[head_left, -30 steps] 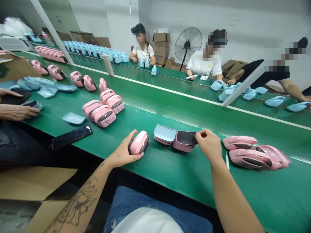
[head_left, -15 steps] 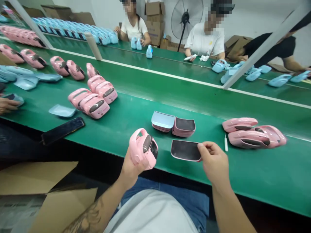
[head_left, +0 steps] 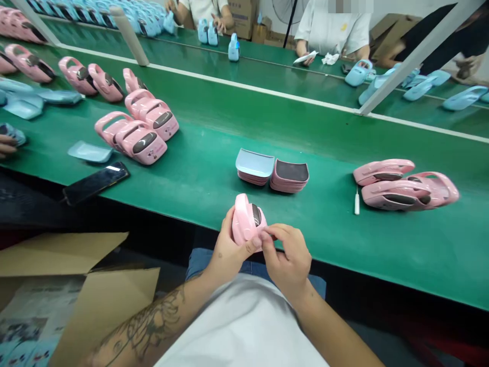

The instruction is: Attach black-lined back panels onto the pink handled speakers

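Observation:
My left hand (head_left: pixel 228 251) grips a small pink plastic case with a handle (head_left: pixel 245 222), held over the near edge of the green belt (head_left: pixel 214 173). My right hand (head_left: pixel 287 258) is closed against the case's right side, fingertips pinching at it; the dark panel it carried is hidden between hand and case. Just beyond on the belt lie two short stacks of panels, one topped light blue (head_left: pixel 254 165), one topped black (head_left: pixel 290 175).
Pink shells (head_left: pixel 407 184) lie at the right beside a small white tool (head_left: pixel 356 201). Finished pink cases (head_left: pixel 138 131) and a black phone (head_left: pixel 95 182) sit at the left. Another person's hand (head_left: pixel 7 145) is at the far left. People work across the far belt. Cardboard (head_left: pixel 64 285) lies below left.
My left hand lifted the pink case off the belt and drew it toward me. My right hand took a black panel from the stack and brought it against the case.

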{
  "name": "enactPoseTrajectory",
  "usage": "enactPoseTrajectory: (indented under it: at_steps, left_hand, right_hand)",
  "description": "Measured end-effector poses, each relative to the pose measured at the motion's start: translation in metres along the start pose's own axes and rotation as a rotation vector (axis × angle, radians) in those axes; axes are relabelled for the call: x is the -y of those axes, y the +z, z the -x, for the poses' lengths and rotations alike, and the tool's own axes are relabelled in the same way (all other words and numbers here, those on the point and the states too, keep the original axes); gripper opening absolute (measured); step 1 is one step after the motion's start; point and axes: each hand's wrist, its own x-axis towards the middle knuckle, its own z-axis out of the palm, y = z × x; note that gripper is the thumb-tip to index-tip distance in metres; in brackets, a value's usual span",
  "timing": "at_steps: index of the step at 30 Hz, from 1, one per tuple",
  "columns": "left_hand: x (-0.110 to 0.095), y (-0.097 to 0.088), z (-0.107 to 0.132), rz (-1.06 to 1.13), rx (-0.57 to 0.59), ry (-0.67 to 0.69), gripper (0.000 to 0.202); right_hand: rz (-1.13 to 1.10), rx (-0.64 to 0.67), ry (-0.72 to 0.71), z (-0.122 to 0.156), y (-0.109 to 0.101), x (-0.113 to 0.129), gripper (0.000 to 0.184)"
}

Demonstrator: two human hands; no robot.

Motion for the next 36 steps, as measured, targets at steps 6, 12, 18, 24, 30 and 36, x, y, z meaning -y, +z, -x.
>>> enactPoseTrajectory:
  at_steps: [6, 12, 18, 24, 30, 36]
  left_hand:
    - [0.0, -0.013, 0.003, 0.193, 0.112, 0.019, 0.094]
    - [-0.007, -0.015, 0.009, 0.235, 0.138, 0.067, 0.097]
    - [-0.01, -0.014, 0.01, 0.247, 0.208, 0.074, 0.096]
    - [-0.014, -0.018, 0.007, 0.301, 0.243, -0.028, 0.109]
    - [-0.012, -0.018, 0.005, 0.276, 0.199, -0.034, 0.09]
    - [-0.003, -0.019, 0.002, 0.403, 0.165, -0.127, 0.079]
  right_hand:
    - [-0.277, 0.137, 0.14, 0.008, -0.003, -0.004, 0.015]
    - [-0.387, 0.41, 0.44, 0.018, -0.005, -0.021, 0.075]
    - [-0.523, 0.606, 0.615, 0.016, -0.012, -0.024, 0.102]
    - [-0.423, 0.638, 0.64, 0.001, -0.021, -0.01, 0.099]
    - [-0.358, 0.669, 0.437, -0.003, -0.022, -0.018, 0.095]
    - [-0.342, 0.65, 0.172, -0.01, -0.023, -0.033, 0.078]
